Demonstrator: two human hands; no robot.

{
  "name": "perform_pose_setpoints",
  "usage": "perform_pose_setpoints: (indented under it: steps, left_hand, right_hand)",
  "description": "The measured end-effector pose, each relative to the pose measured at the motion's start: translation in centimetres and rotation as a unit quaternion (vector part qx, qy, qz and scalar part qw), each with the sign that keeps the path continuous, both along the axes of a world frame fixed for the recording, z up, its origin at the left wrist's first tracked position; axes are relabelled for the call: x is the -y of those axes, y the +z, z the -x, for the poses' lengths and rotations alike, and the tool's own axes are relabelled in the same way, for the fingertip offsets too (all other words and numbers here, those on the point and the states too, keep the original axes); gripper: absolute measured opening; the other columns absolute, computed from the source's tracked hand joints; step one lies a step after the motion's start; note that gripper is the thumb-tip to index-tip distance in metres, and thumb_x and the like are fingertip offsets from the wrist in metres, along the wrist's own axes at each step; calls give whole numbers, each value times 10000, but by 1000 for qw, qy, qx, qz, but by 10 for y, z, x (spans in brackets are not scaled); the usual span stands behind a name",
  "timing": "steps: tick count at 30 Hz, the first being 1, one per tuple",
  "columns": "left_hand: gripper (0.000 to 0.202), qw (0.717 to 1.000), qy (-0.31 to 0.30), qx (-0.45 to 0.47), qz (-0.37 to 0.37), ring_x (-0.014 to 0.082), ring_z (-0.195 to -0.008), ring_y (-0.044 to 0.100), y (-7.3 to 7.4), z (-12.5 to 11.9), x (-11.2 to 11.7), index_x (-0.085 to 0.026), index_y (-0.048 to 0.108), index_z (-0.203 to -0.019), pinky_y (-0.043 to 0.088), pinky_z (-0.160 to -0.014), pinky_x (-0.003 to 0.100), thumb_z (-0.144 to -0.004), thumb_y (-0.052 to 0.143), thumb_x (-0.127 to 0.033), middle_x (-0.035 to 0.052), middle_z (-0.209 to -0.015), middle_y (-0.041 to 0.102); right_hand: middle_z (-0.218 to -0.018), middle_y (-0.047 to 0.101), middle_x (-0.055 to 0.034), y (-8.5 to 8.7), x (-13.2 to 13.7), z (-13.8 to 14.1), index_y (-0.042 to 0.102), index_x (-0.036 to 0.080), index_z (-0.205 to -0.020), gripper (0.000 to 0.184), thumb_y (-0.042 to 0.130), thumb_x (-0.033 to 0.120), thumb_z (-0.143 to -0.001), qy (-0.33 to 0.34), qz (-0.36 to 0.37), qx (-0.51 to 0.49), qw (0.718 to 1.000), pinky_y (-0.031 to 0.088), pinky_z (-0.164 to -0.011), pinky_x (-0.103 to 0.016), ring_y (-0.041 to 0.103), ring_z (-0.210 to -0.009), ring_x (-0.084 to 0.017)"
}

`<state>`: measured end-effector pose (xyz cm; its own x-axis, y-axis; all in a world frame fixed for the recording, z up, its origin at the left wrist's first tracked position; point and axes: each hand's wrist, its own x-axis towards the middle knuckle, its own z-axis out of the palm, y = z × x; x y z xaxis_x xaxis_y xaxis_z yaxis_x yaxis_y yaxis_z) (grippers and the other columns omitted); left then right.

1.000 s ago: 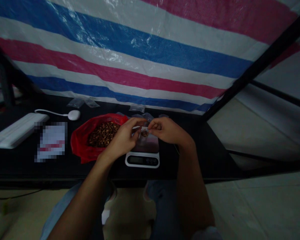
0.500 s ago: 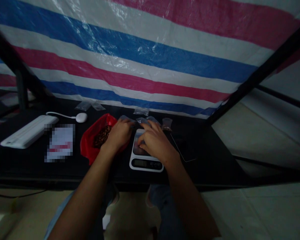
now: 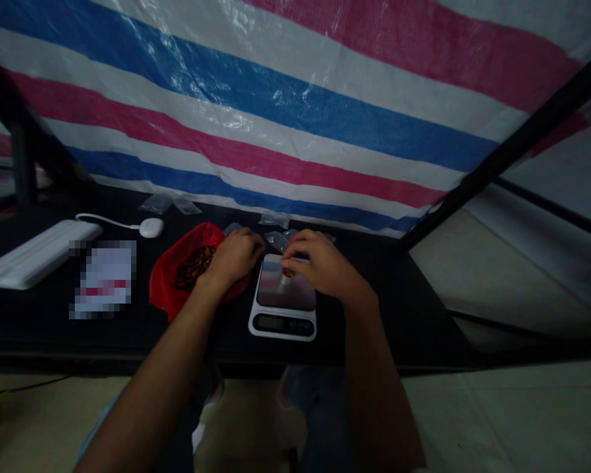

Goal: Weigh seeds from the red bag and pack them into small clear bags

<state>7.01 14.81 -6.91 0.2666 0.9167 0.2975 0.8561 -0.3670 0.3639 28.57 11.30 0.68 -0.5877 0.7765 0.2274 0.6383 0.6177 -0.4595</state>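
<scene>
A red plastic bag (image 3: 165, 279), its mouth open, holds a heap of small brown pieces (image 3: 196, 266) whose kind I cannot make out. My left hand (image 3: 239, 255) lies over the bag's right side, fingers curled down and their tips hidden. A clear plastic bag (image 3: 233, 228) is just behind it. To the right stands a white kitchen scale (image 3: 282, 328) with a shiny metal plate. Over that plate my right hand (image 3: 320, 259) is closed, thumb and fingers pinching a small brown thing (image 3: 288, 271) too dim to name.
Several clear small bags (image 3: 274, 220) lie along the table's back edge. At left are a long white device (image 3: 42, 253), a white round puck on a cord (image 3: 151, 228) and a blurred-out packet (image 3: 107, 279). A striped plastic sheet (image 3: 276, 144) hangs behind the black table.
My right hand has risen slightly and shifted right, uncovering much of the scale's plate, and a small brown thing now shows at its fingertips. My left hand stays by the red bag. The view has shifted slightly.
</scene>
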Motion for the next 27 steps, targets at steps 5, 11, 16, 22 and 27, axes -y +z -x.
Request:
perform_pose_setpoints:
  steps: [5,11,16,22,27]
  left_hand:
    - [268,977,-102,186,13,244,-1011,715,19,-3,28,-191,783,-1045,546,-932,372,-984,541,-288,83,-1074,783]
    - [228,961,-148,231,24,220,-982,734,23,-18,50,-236,798,-1001,556,-906,342,-969,572,-242,45,-1028,796]
    - [202,960,-144,239,22,226,-995,733,18,-24,47,-223,794,-1017,562,-911,353,-939,607,-217,53,-1039,792]
    - [245,961,-140,235,46,231,-1040,740,20,-23,50,-225,779,-1069,565,-946,368,-965,557,-214,50,-1098,802]
    - [273,964,-127,230,37,247,-1110,732,16,-21,49,-202,746,-1144,557,-1011,393,-985,528,-239,73,-1172,790]
  right_hand:
    - [-892,776,-46,-3,-13,-23,782,169,-890,96,688,163,-909,-42,126,-74,988,513,-773,-290,699,-835,-178]
    - [-906,798,-48,-16,-17,-23,775,175,-909,89,726,132,-848,-5,179,-98,979,549,-799,-290,737,-874,-183]
    - [-934,802,-53,-18,-16,-23,769,178,-923,130,721,99,-832,-9,189,-101,977,561,-823,-293,744,-907,-182]
    - [-942,794,-60,-14,-25,-37,764,168,-955,121,667,197,-890,-80,131,-160,975,566,-848,-328,736,-877,-195]
    - [-1036,778,-89,-35,-45,-70,774,186,-1024,209,623,149,-884,-274,-25,-92,957,545,-967,-398,721,-976,-235]
